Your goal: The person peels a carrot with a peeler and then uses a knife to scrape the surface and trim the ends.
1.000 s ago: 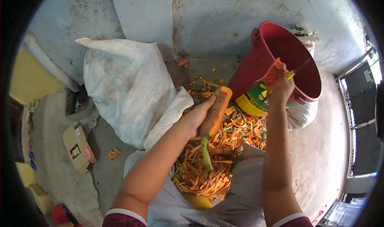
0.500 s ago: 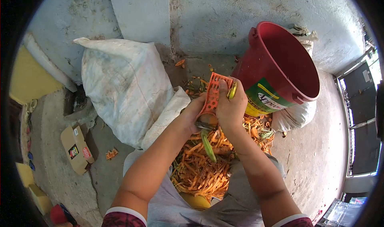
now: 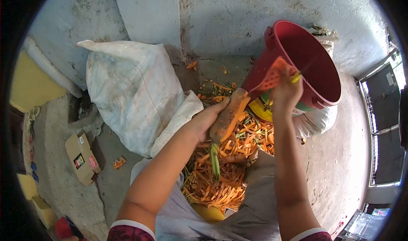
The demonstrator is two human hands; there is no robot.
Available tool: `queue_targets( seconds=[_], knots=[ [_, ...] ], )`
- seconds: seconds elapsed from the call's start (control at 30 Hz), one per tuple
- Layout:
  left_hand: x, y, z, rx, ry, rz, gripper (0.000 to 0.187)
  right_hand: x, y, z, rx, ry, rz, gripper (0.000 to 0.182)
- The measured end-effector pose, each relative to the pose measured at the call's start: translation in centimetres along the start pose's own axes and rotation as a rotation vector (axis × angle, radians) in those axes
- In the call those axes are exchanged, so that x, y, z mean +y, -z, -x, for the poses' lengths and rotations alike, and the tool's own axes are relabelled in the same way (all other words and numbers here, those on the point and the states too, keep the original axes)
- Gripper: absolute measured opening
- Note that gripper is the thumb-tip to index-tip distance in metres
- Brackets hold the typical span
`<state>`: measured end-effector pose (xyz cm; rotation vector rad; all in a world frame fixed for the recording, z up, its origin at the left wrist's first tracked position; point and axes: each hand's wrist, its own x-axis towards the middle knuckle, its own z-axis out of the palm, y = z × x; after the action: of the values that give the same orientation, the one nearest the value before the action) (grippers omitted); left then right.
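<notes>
My left hand (image 3: 211, 120) is wrapped round a large carrot (image 3: 229, 115). The carrot slants with its green stalk (image 3: 215, 160) hanging down toward me. Bright orange flesh shows along its right side, while brown skin covers the rest. My right hand (image 3: 287, 92), blurred by motion, grips an orange perforated plastic peeler (image 3: 274, 76) just up and right of the carrot. A small yellow thing (image 3: 296, 77), perhaps a handle, also sticks out of that hand. Below lies a heap of orange peelings (image 3: 212, 181) with green stalk pieces, between my legs.
A dark red bucket (image 3: 265, 56) with a green and yellow label stands tilted at the right, against a white sack (image 3: 318, 121). Another large white sack (image 3: 127, 92) leans by the wall on the left. A flattened cardboard box (image 3: 81, 159) lies on the concrete floor.
My right hand has moved right and up with the peeler, away from the carrot. The carrot, mostly covered before, is now in plain sight in my left hand.
</notes>
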<state>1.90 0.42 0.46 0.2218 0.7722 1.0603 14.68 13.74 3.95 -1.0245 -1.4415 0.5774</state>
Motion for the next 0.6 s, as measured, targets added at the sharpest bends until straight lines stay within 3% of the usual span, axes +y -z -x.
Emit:
queue_targets(
  seconds=[0.03, 0.1, 0.17, 0.3, 0.4, 0.5, 0.53, 0.57, 0.6],
  knots=[
    [0.0, 0.2, -0.4, 0.005, -0.012, 0.025, 0.039, -1.4, -0.7, 1.4, -0.042, 0.041, -0.009, 0.012],
    [-0.1, 0.5, -0.9, 0.014, -0.035, 0.077, 0.035, -3.2, -1.3, 3.6, -0.202, -0.151, -0.172, 0.011],
    [0.6, -0.8, 0.5, 0.102, -0.034, 0.088, 0.032, -5.0, -1.6, 5.7, -0.278, 0.008, -0.02, 0.014],
    [0.3, -1.3, 0.2, 0.211, -0.137, 0.174, 0.029, -5.2, -1.5, 8.2, -0.35, -0.037, 0.08, 0.016],
    [0.2, -1.4, 0.2, 0.24, -0.098, 0.115, 0.031, -4.6, -1.3, 8.0, -0.326, 0.033, 0.113, 0.016],
    [-0.1, 0.6, -0.8, 0.058, -0.021, -0.032, 0.034, -3.2, -1.5, 6.4, -0.156, 0.058, 0.176, 0.017],
    [-0.2, 0.4, -0.4, 0.053, 0.002, -0.098, 0.035, -2.2, -1.0, 4.4, -0.057, 0.154, 0.249, 0.015],
    [-0.5, -0.2, 0.3, 0.046, 0.026, -0.165, 0.036, -1.1, -0.3, 2.2, 0.03, 0.037, 0.257, 0.013],
    [-0.8, -0.7, 1.0, 0.04, 0.05, -0.232, 0.037, -0.2, 0.4, 0.3, 0.168, 0.081, 0.331, 0.012]
  ],
)
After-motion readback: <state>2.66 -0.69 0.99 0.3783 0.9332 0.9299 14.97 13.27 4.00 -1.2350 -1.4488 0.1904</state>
